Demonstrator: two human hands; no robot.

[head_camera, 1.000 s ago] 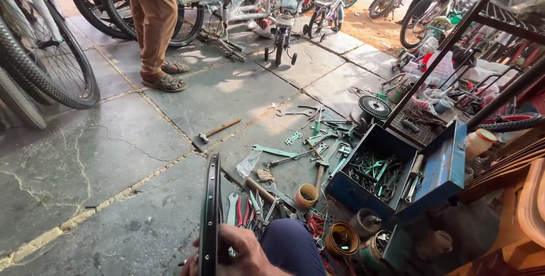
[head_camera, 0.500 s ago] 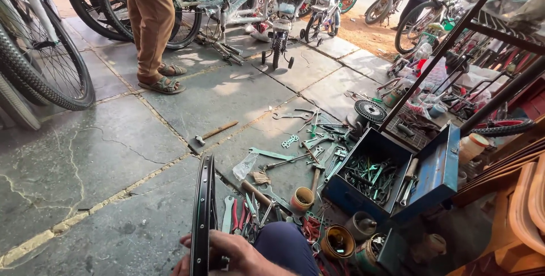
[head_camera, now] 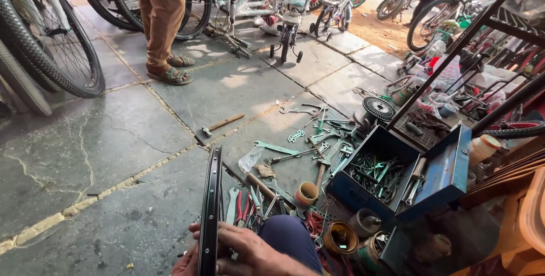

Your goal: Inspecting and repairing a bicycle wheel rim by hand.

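The wheel rim [head_camera: 210,208] stands upright on edge on the stone floor [head_camera: 102,140], left of the blue toolbox [head_camera: 397,179]. The right hand [head_camera: 250,250] wraps around its lower part; the left hand [head_camera: 186,263] touches it, grip unclear. Loose tools [head_camera: 318,134] lie beyond the toolbox

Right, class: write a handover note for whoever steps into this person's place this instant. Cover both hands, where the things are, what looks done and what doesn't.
Right hand: gripping the black wheel rim near its bottom.
Left hand: against the rim's other side, mostly out of frame; grip unclear.
Rim: upright, edge-on, standing on the stone floor, no tyre on it.
Within reach: pliers beside the rim, open blue toolbox to the right, hammer further ahead.
No tool is in hand; all lie loose on the floor.
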